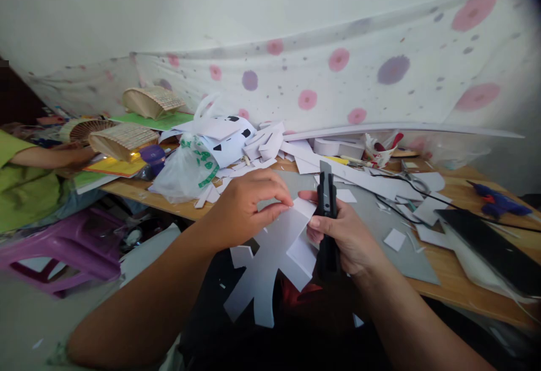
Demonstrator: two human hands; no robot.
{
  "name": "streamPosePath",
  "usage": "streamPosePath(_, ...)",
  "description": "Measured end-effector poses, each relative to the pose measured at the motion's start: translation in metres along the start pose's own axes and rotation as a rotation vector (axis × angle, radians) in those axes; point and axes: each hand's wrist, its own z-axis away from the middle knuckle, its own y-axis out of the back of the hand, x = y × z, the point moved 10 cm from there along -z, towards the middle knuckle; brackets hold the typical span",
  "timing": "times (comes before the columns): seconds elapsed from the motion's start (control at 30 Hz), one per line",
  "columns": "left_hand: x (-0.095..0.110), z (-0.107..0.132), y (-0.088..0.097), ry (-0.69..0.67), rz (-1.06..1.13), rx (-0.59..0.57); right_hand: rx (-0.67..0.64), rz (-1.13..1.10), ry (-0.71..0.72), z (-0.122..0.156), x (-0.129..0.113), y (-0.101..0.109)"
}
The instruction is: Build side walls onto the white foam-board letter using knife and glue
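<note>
A white cut-out of thin board [270,252], with several branching strips, hangs over my lap at the table's front edge. At its upper end my left hand [253,204] is closed, thumb and fingertips pinched at the edge. My right hand [349,238] grips a black utility knife [327,207], its blade pointing up and away from me. The right thumb and a fingertip also touch the cut-out's upper right corner. Whether a tiny scrap sits between the left fingertips is too small to tell.
A grey cutting mat [412,261] carries white scraps. Farther right are a black tablet-like slab [490,247], a blue glue gun [499,199] and a black cable. A plastic bag [181,171] lies left. Another person's arm [46,157] and a purple stool [71,241] are at far left.
</note>
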Motion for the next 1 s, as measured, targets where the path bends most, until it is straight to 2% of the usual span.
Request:
streamPosePath(0.13,0.003,-0.005,-0.005,-0.062,-0.092,-0.045,0.003,-0.006,-0.029,-0.005,0.006,0.001)
streamPosePath(0.2,-0.002,-0.009,-0.007,-0.046,-0.104,-0.051,-0.005,-0.025,-0.041,-0.008,0.01,0.0)
streamPosePath(0.27,-0.018,-0.01,-0.001,0.058,-0.102,0.009,-0.017,-0.048,-0.047,-0.009,0.011,-0.002)
streamPosePath(0.33,-0.046,-0.004,0.015,0.241,-0.124,0.123,-0.021,-0.059,-0.027,-0.01,0.001,0.0)
streamPosePath(0.4,-0.076,0.011,0.035,0.437,-0.183,0.228,-0.01,-0.035,0.033,-0.011,-0.024,0.007)
streamPosePath(0.47,-0.1,0.03,0.051,0.577,-0.253,0.29,0.032,0.033,0.14,-0.012,-0.064,0.017)
streamPosePath(0.57,-0.119,0.052,0.059,0.646,-0.329,0.36,0.153,0.166,0.373,-0.015,-0.134,0.029)
streamPosePath(0.63,-0.119,0.058,0.052,0.593,-0.347,0.414,0.255,0.235,0.498,-0.02,-0.167,0.03)
streamPosePath(0.7,-0.111,0.057,0.031,0.486,-0.331,0.433,0.353,0.28,0.558,-0.028,-0.182,0.029)
streamPosePath(0.77,-0.101,0.052,0.001,0.36,-0.292,0.404,0.416,0.287,0.546,-0.039,-0.182,0.027)
streamPosePath(0.83,-0.096,0.05,-0.022,0.301,-0.249,0.41,0.444,0.261,0.501,-0.05,-0.175,0.026)
streamPosePath(1.0,-0.102,0.043,-0.062,0.304,-0.175,0.361,0.43,0.191,0.446,-0.063,-0.164,0.029)
